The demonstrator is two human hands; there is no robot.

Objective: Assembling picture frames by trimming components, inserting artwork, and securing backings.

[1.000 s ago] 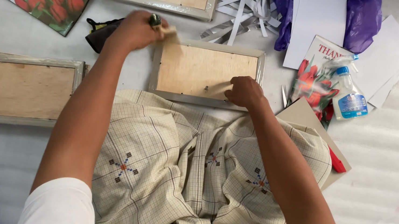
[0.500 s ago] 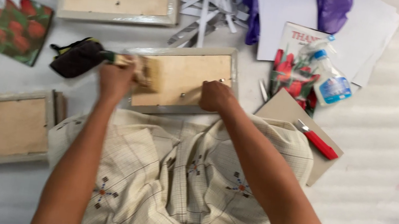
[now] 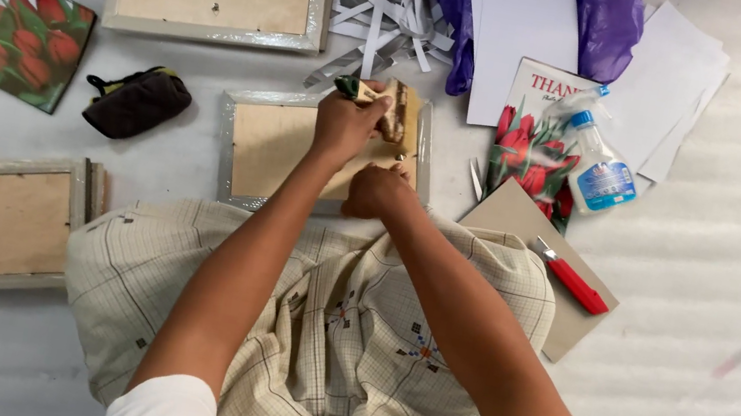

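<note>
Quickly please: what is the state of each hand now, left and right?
Left hand: closed around a small wooden-looking tool over the picture frame.
Right hand: closed, pressing on the frame's backing; anything held cannot be told.

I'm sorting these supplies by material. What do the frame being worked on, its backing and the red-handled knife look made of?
Frame: silvery, shiny rim, maybe painted wood or plastic; unclear. Backing board: matte tan, likely pressed fibreboard. Knife: glossy red handle, probably plastic. The left hand grips a small tool; the right hand rests on the board.

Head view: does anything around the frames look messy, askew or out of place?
The white paper strips lie in a loose, crisscrossed heap above the middle frame. The glue bottle lies tipped on its side on a tulip booklet.
</note>
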